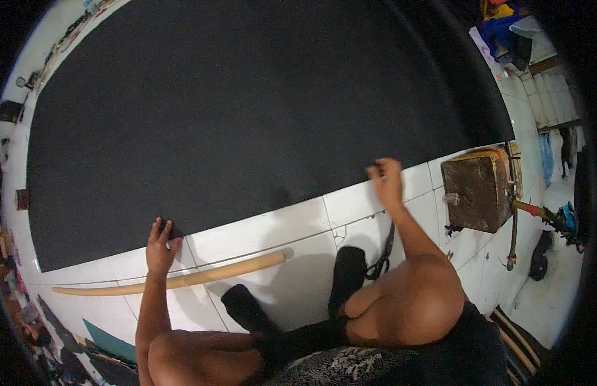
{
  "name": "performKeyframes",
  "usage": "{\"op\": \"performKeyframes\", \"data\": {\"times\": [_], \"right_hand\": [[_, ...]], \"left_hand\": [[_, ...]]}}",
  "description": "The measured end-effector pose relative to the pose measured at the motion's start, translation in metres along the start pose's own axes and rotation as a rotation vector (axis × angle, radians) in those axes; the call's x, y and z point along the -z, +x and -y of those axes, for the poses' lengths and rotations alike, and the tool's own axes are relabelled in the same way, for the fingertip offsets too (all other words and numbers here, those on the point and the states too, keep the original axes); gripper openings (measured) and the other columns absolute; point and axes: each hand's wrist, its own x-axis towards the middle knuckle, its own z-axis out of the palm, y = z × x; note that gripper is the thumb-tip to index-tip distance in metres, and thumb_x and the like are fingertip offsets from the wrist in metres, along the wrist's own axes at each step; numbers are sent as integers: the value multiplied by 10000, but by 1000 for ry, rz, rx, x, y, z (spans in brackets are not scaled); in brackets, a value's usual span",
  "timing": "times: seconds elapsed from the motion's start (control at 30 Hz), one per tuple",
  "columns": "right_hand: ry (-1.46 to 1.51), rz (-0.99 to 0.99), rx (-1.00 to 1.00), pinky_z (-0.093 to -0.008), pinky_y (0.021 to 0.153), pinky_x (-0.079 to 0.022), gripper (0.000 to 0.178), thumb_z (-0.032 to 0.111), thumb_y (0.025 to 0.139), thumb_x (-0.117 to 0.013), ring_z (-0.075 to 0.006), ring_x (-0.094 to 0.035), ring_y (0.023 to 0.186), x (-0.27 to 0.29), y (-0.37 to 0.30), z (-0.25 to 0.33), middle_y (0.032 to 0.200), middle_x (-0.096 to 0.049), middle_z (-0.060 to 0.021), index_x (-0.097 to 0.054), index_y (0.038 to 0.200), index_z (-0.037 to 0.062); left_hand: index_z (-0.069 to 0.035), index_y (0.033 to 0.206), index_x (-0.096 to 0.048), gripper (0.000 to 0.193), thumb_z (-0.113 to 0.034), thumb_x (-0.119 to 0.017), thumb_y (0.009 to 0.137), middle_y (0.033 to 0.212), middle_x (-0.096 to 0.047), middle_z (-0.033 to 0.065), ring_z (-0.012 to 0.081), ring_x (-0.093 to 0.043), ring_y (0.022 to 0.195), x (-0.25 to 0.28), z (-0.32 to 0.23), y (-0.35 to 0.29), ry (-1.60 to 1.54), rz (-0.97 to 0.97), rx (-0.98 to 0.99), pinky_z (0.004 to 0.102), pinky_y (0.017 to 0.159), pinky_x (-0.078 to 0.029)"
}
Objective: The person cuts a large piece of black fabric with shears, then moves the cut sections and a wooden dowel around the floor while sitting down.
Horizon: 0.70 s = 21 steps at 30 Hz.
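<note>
A large black sheet (247, 109) lies flat on the white tiled floor (272, 231) and fills most of the upper and middle frame; its near edge runs from lower left up toward the right.

The left hand (160, 243), at lower centre-left, rests on that near edge with the fingers curled over it, pinching the sheet. The right hand (384, 177), right of centre, is at the same edge further along, fingers bent and closed on the rim of the sheet.

Just below the left hand a long pale wooden stick (182, 280) lies on the floor, running from the lower left toward the centre, and the left forearm crosses over it. Below the right forearm, black scissors (379, 262) lie on the tiles. The person's bare knees and dark socks (347, 273) fill the lower middle of the frame.

At the right, well apart from the sheet's corner, stands a worn brown box (476, 188) with a thin rod beside it. Cluttered small items line the far left rim, too blurred to tell.
</note>
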Motion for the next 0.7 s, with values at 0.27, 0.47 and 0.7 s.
{"op": "performKeyframes", "data": {"times": [0.27, 0.47, 0.7], "right_hand": [[-269, 682, 741, -519, 1114, -346, 477, 314, 922, -639, -290, -347, 1418, -26, -10, 129, 1510, -402, -86, -543, 1377, 203], [-222, 603, 683, -507, 1120, -332, 512, 343, 898, -664, -310, -407, 1382, -18, -17, 113, 1469, -460, -92, -548, 1372, 189], [-204, 672, 624, -495, 1106, -339, 569, 390, 868, -690, -319, -451, 1340, -6, -11, 119, 1425, -492, -150, -564, 1348, 111]], "left_hand": [[-139, 1328, -611, 627, -222, -825, 744, 1472, -452, 207, 383, -443, 1349, -1, 9, -4, -144, -20, 58, 459, 1122, -380], [-13, 1310, -562, 656, -349, -774, 789, 1322, -492, 261, 431, -467, 1223, 0, 21, -49, -133, -472, 494, 500, 1051, -372], [127, 1356, -401, 768, -265, -762, 804, 1284, -474, 343, 433, -483, 1241, -35, 75, -122, -621, -642, 1478, 525, 1024, -408]]}}
